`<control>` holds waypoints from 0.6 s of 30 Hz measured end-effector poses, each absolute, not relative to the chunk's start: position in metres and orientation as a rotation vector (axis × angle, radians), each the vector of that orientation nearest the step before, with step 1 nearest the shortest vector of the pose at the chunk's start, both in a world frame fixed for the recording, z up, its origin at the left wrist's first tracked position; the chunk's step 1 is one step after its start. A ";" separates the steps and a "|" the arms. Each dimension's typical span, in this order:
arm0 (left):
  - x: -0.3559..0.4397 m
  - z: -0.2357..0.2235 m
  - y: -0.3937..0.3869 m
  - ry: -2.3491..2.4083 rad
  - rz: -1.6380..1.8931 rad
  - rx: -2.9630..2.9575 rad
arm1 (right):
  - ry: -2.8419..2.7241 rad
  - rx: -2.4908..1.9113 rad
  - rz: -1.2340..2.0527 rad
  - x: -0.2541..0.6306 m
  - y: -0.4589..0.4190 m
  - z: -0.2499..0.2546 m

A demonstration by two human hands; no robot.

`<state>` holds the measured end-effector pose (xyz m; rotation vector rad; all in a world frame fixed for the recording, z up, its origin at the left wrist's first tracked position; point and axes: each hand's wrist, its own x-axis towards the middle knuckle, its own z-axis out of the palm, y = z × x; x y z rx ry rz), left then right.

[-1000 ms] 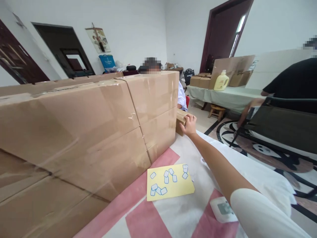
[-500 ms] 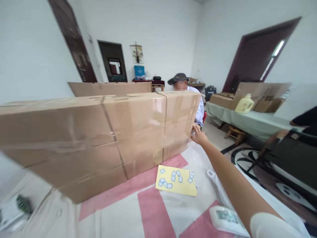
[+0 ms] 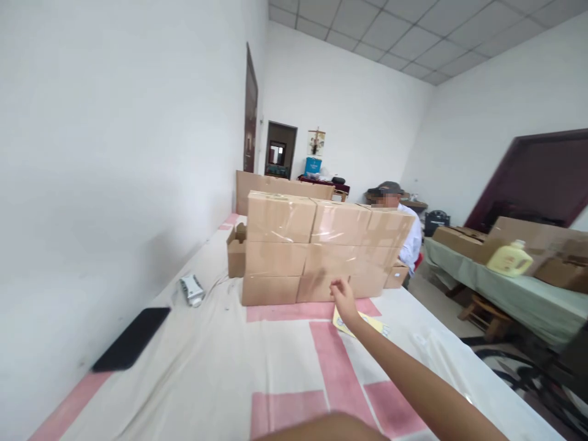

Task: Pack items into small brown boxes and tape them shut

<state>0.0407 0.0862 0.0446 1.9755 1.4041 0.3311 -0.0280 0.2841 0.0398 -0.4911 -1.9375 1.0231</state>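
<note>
My right hand (image 3: 344, 300) reaches over the table with its fingers curled in; whatever may be between them is too small to make out. Just below it lies a yellow card (image 3: 374, 323) bearing small blue-edged labels, partly covered by the hand and forearm. Behind the hand stands a wall of taped cardboard boxes (image 3: 275, 258), stacked three high. The fingers appear in front of the lower boxes, but I cannot tell whether they touch. A bare forearm, apparently my left one, crosses the bottom edge; its hand is out of view.
A black flat slab (image 3: 131, 339) and a small white-and-grey packet (image 3: 192, 290) lie left on the cloth-covered table (image 3: 220, 361). A capped person (image 3: 410, 236) sits behind the boxes. To the right, a yellow jug (image 3: 509, 259) stands on a green-covered table (image 3: 528, 303) beside a stool (image 3: 484, 315).
My right hand has moved from the right end of the boxes to the front of them, above the yellow card. My view has drawn back and turned left, showing more of the table.
</note>
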 end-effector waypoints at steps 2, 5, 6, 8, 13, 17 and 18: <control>-0.027 0.046 0.059 1.682 0.392 1.758 | -2.059 -0.280 1.086 -0.057 0.235 0.040; -0.140 0.046 -0.007 2.165 0.501 1.316 | -2.262 0.141 1.050 -0.103 0.163 0.051; -0.176 0.044 -0.029 2.357 0.565 1.134 | -2.314 0.274 1.009 -0.120 0.140 0.057; -0.236 0.035 -0.066 2.728 0.742 0.736 | -2.392 0.403 0.946 -0.157 0.094 0.070; -0.323 -0.022 -0.081 3.091 1.215 0.061 | -2.576 0.011 0.806 -0.279 0.021 0.094; -0.358 -0.069 -0.070 3.082 1.544 0.110 | -2.636 -0.580 0.373 -0.366 0.031 0.101; -0.365 -0.077 -0.069 3.078 1.612 0.140 | -2.637 -0.674 0.287 -0.381 0.038 0.099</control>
